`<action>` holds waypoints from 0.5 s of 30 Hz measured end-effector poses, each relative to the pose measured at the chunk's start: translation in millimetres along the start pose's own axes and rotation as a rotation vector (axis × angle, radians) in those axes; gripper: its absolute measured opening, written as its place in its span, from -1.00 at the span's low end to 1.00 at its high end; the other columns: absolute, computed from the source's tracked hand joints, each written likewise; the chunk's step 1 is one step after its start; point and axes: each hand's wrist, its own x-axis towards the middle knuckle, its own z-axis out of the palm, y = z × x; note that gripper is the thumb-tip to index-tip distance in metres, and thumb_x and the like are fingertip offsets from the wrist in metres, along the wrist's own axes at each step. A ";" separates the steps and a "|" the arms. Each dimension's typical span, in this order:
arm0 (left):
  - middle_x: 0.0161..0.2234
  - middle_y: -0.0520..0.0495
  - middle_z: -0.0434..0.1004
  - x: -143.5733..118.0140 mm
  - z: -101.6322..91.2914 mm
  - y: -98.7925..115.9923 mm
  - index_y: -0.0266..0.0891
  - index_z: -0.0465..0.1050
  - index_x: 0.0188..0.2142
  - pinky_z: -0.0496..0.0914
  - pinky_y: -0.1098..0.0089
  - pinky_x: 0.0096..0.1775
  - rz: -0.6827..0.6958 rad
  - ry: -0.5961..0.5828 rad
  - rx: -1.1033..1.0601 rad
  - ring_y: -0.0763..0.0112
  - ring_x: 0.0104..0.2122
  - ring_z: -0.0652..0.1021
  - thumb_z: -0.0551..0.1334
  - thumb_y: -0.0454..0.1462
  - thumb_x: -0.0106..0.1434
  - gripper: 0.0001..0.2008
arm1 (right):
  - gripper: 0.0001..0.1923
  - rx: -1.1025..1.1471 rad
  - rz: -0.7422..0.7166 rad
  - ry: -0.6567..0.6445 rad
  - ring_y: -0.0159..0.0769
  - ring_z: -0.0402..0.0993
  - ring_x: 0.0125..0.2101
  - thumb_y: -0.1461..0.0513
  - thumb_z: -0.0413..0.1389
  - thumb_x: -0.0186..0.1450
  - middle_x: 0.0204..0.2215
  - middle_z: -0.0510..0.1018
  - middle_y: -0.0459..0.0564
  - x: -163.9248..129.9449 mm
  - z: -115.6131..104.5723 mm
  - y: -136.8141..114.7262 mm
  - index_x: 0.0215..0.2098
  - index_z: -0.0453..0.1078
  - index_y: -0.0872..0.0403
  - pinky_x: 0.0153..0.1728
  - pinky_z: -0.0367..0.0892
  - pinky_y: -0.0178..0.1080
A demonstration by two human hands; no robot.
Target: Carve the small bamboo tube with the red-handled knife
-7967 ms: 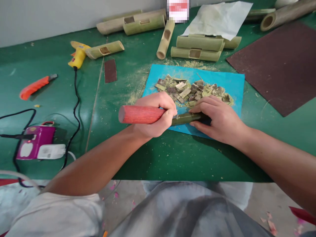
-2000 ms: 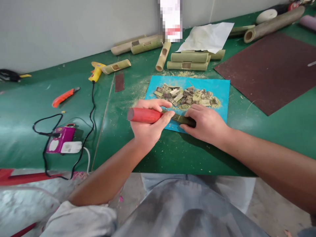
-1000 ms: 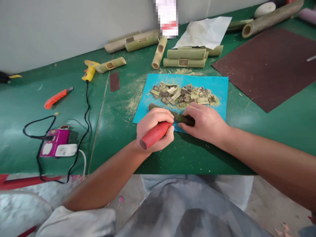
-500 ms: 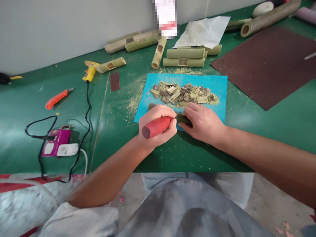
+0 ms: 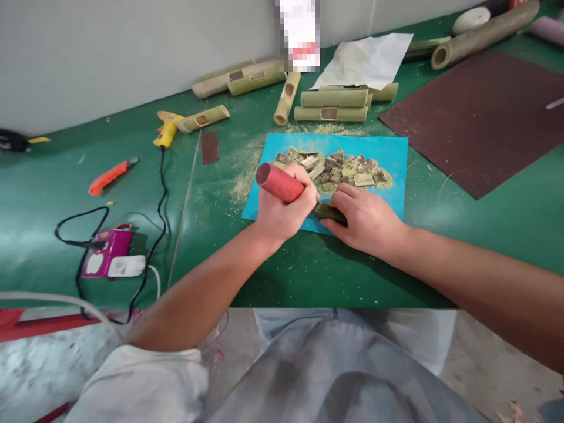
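My left hand (image 5: 282,208) is closed around the red wooden handle (image 5: 278,182) of a carving tool, tilted up to the left, its tip hidden against a dark green bamboo piece (image 5: 329,212). My right hand (image 5: 363,220) presses that bamboo piece down on the blue mat (image 5: 394,155). A heap of cut bamboo chips (image 5: 335,169) lies on the mat just beyond both hands.
Several slotted bamboo tubes (image 5: 331,106) lie at the back beside white paper (image 5: 363,59). Brown sandpaper sheet (image 5: 484,114) at right. On the left are a yellow glue gun (image 5: 166,130), an orange utility knife (image 5: 110,175), a purple device (image 5: 106,261) with cables, and a small sandpaper strip (image 5: 210,147).
My left hand has swung the red handle from pointing down-left toward me to pointing up-left away from me. My right hand stays on the bamboo piece.
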 end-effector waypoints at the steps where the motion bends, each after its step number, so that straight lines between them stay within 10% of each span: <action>1: -0.51 0.06 0.49 -0.3 -0.7 2.9 -0.20 0.41 -0.47 0.42 0.40 -0.41 0.014 -0.021 0.027 0.50 -0.52 0.51 0.24 -0.37 0.23 -0.85 | -0.88 0.004 0.001 0.000 -0.25 0.26 -0.37 0.20 0.17 0.36 -0.32 0.46 0.04 -0.2 0.0 0.2 -0.31 0.38 0.07 -0.38 0.05 -0.20; 7: -0.53 0.03 0.48 2.4 1.9 17.5 -0.20 0.35 -0.50 0.36 0.38 -0.44 0.091 -0.099 0.148 0.48 -0.53 0.48 0.27 -0.38 0.18 -0.84 | -0.93 -0.030 -0.021 0.007 -0.21 0.30 -0.34 0.25 0.13 0.36 -0.32 0.47 0.06 -0.9 2.0 -1.1 -0.29 0.38 0.08 -0.35 0.08 -0.19; 15: -0.72 0.12 0.29 39.3 25.6 -3.8 -0.18 0.24 -0.62 0.24 0.45 -0.57 -0.459 -0.008 0.042 0.56 -0.66 0.30 0.26 -0.38 0.23 -0.66 | -0.87 -0.115 0.032 -0.095 -0.16 0.38 -0.29 0.22 0.22 0.36 -0.23 0.53 0.14 1.8 -2.1 -6.9 -0.22 0.44 0.14 -0.32 0.14 -0.17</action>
